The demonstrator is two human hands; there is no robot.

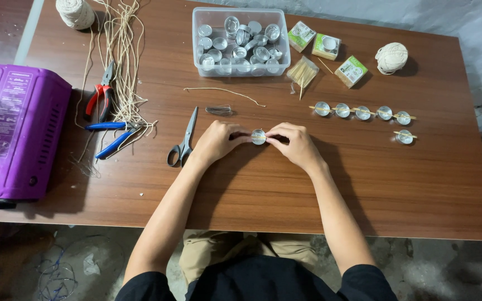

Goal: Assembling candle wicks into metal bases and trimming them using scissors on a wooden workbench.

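Note:
My left hand (pixel 217 140) and my right hand (pixel 293 144) meet at the middle of the brown table (pixel 397 189). Between their fingertips they pinch a small round metal cup (pixel 258 136) with a thin stick laid across its top. Both hands rest low on the wood. To the right, several similar metal cups (pixel 362 113) lie in a row with sticks across them, and one more cup (pixel 404 136) sits apart below the row.
A clear plastic box (pixel 241 42) of empty metal cups stands at the back. Scissors (pixel 183 142), red pliers (pixel 101 92), blue pliers (pixel 112 135) and loose cut string (pixel 119 50) lie left. A purple appliance (pixel 15 131) occupies the left edge. Small boxes (pixel 326 45) and string balls (pixel 391 57) sit behind.

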